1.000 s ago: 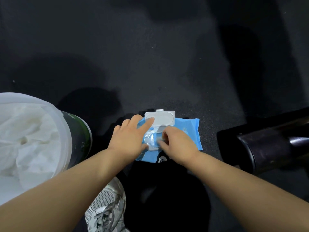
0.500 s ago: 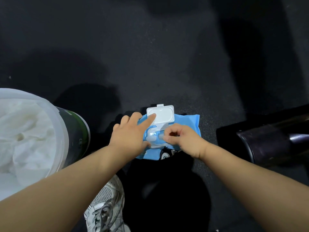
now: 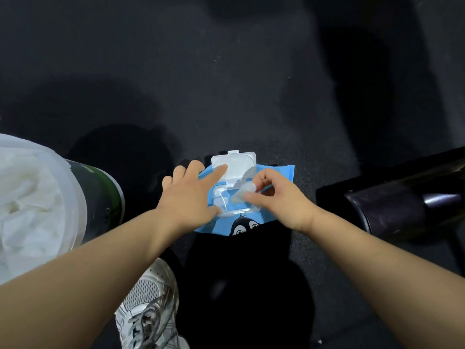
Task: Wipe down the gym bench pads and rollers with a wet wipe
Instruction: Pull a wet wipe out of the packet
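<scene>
Floor (image 3: 226,84): bin (image 3: 105,195) left, roller (image 3: 392,210) right, pack (image 3: 281,172) centre frame. My left hand (image 3: 188,197) holds it down, fingers (image 3: 219,170) straight; my right hand (image 3: 279,200) pinches a wipe (image 3: 242,193) at the opening. Drawing stage; next, likely a steady pull free.

The left hand (image 3: 187,197) is covering the left part of the blue soft-plastic wipe pack (image 3: 281,172), and a black shape is hiding its near edge. The pale translucent piece (image 3: 241,193) that the right hand (image 3: 279,200) is pinching is showing only as a blur: wipe or seal, unclear. The left edge is cutting off the white-lined dark bin (image 3: 105,197), the right edge the black cylindrical roller (image 3: 392,210), the bottom edge the grey mesh sneaker (image 3: 148,306).
</scene>
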Demonstrator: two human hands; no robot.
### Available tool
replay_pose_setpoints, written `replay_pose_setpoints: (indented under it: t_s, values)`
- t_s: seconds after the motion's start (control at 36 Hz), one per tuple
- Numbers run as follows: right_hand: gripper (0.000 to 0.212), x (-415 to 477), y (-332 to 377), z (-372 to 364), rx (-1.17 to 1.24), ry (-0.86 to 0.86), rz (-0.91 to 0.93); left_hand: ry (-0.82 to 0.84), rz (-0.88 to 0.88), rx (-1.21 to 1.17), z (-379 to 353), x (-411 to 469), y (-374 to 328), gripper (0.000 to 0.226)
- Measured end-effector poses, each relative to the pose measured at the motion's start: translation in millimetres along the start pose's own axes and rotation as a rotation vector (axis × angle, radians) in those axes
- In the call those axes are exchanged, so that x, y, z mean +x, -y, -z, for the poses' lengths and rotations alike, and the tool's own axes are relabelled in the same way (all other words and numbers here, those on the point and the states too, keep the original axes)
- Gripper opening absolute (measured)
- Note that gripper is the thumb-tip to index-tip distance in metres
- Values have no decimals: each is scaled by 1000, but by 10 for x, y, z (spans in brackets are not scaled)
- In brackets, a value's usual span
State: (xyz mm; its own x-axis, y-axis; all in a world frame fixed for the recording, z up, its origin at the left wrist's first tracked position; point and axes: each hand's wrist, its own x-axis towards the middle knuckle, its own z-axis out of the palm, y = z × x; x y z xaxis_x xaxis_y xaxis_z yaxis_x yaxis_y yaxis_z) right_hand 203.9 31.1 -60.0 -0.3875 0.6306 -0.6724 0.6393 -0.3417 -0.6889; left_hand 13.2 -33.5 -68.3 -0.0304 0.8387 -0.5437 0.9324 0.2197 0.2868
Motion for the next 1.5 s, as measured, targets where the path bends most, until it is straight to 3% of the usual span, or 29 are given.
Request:
replay_pose_setpoints:
  t_s: [0.08, 0.17, 0.25, 0.39, 0.56, 0.61, 0.72, 0.81, 0.89, 1.03, 1.08, 1.14, 1.22, 1.31, 1.39, 1.5]
  values:
    - [14, -6, 19, -64, -188, -89, 86, -15, 3, 10, -12, -8, 3, 78]
    - [18, -26, 72, -91, -145, -114, 149, -22, 23, 27, -31, -7, 9, 78]
    - [14, -57, 80, -83, 34, -108, 111, -39, 53, 23, -45, -4, -8, 78]
    - [23, -67, 127, 29, 538, -163, 30, -94, 66, 49, -10, 49, -42, 77]
    - [26, 55, 291, 326, 887, -473, -4, -77, 34, 1, 4, 64, -28, 76]
    - [26, 77, 287, 418, 780, -547, 19, -42, 2, -82, 15, 49, -15, 75]
    - [20, 43, 206, 401, 302, -581, 86, -9, -71, -205, 35, 27, 53, 70]
    - [8, 19, 139, 326, 85, -440, 70, -1, -112, -325, 56, 13, 84, 68]
    - [10, -15, 89, 289, -152, -313, -33, -42, -56, -572, 110, 2, 74, 60]
    - [7, -61, 91, 351, -235, -353, -64, -163, -17, -848, 279, -49, -59, 58]
    - [6, -57, 80, 409, -210, -423, -48, -175, -104, -768, 319, -81, -89, 44]
    - [5, -63, 80, 468, -183, -469, -42, -137, -279, -498, 305, -110, -77, 30]
    - [6, -73, 72, 526, -144, -487, -56, -13, -467, -95, 95, -138, 12, 49]
    - [6, -73, 59, 531, -161, -489, -68, 118, -471, 184, 6, -140, 1, 63]
    - [6, -87, 55, 510, -186, -476, -65, 179, -450, 267, -57, -97, 26, 84]
    - [5, -110, 51, 480, -205, -436, -73, 232, -417, 383, -113, -80, 6, 72]
